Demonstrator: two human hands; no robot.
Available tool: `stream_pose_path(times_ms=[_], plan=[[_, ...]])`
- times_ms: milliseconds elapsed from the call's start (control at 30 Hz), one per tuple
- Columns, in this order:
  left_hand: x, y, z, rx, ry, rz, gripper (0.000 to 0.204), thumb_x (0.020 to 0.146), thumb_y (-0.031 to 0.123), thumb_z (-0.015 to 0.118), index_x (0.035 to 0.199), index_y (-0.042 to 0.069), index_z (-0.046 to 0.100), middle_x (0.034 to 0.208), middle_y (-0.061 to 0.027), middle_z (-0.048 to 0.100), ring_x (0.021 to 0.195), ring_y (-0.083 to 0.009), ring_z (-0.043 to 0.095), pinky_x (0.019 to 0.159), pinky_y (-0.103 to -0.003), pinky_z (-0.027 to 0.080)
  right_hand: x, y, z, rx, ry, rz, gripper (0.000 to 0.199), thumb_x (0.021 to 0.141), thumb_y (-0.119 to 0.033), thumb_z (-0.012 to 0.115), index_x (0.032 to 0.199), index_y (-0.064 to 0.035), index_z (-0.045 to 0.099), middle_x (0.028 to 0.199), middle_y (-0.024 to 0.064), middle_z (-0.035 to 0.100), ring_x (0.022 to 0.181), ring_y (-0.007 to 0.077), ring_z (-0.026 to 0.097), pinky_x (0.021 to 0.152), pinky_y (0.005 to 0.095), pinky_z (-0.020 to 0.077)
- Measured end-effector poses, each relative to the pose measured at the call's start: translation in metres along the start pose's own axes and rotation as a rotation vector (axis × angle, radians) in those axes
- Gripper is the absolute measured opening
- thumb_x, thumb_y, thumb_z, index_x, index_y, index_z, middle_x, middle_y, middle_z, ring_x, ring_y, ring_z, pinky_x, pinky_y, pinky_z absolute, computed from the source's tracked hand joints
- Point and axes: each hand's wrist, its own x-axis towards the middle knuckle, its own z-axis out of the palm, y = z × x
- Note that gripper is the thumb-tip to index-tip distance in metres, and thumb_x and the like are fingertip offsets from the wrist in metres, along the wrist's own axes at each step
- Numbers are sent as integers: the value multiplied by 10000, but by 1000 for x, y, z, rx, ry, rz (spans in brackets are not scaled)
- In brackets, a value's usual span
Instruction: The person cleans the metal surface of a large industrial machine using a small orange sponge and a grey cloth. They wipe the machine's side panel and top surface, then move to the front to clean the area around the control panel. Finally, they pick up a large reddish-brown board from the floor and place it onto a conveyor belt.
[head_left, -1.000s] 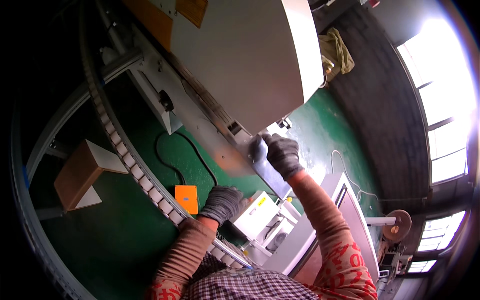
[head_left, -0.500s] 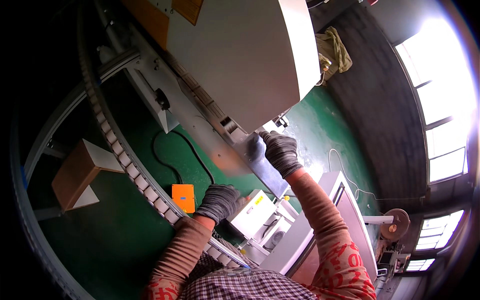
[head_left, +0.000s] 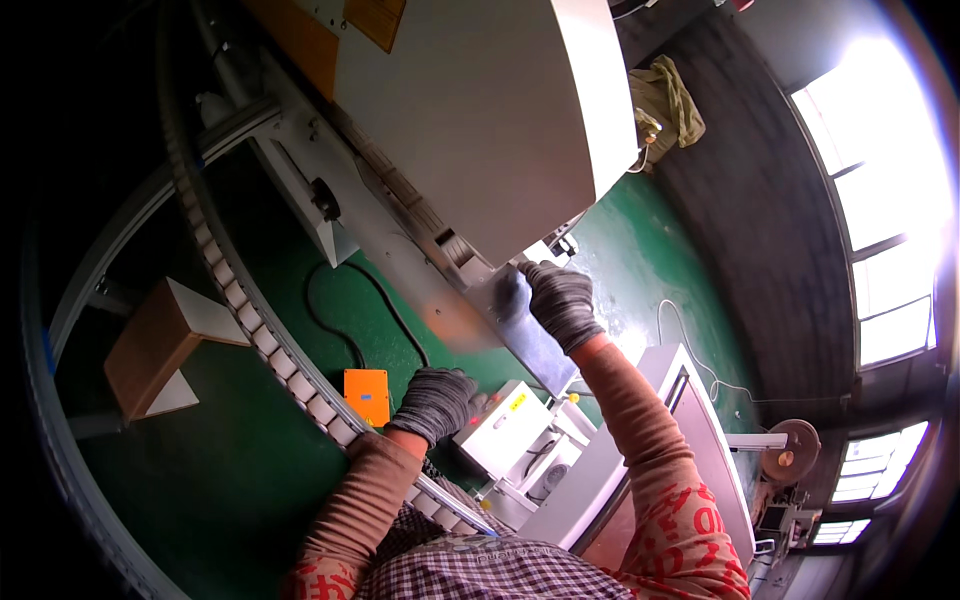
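My right hand (head_left: 560,300), in a grey knit glove, grips the edge of a flat grey panel (head_left: 520,325) where it meets the long feed track (head_left: 400,250) of a big white machine (head_left: 480,110). My left hand (head_left: 435,400), also gloved, rests curled on the corner of a white control box (head_left: 505,425) with buttons, by the roller rail (head_left: 250,320). I cannot tell whether the left hand holds anything.
A curved roller conveyor runs from top left down to my body. An orange box (head_left: 367,393) and a black cable (head_left: 350,310) lie on the green floor. A brown and white board (head_left: 155,345) stands at left. A second white machine (head_left: 690,430) and a tape reel (head_left: 790,450) are at right.
The view has shifted slightly; my right hand stays on the grey panel at the track, and my left hand stays on the control box. No clear movement of either.
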Motion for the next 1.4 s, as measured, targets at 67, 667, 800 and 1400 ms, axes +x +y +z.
stream_pose_path(times_ms=[67, 667, 800, 1400], plan=[[-3, 3, 0, 14, -58, -12, 424, 957, 448, 493, 1009, 81, 698, 1039, -141, 693, 995, -319, 655, 890, -445, 510, -15, -4, -1, 11, -9, 25, 187, 894, -155, 511, 1023, -177, 644, 825, 78, 658, 690, 271, 671, 556, 423, 495], [-1, 1, 1, 21, -31, 0, 436, 959, 450, 485, 1013, 72, 695, 1036, -143, 697, 996, -316, 657, 887, -445, 513, 0, 1, 2, 23, -9, 16, 141, 892, -189, 542, 992, -174, 641, 822, 62, 658, 724, 261, 677, 540, 405, 500], [-2, -1, 2, 9, 10, -16, 440, 960, 456, 483, 1001, 76, 700, 1041, -133, 697, 993, -310, 658, 892, -434, 514, -3, 5, 8, 62, 63, -28, 140, 901, -193, 531, 981, -172, 644, 787, 70, 645, 688, 263, 668, 523, 401, 490], [-3, 1, -6, 31, 17, -8, 414, 964, 429, 480, 974, 77, 699, 993, -143, 701, 967, -312, 666, 867, -437, 524, -12, -5, -6, 127, 3, 48, 142, 909, -232, 524, 949, -170, 646, 795, 92, 654, 668, 273, 668, 541, 422, 493]])
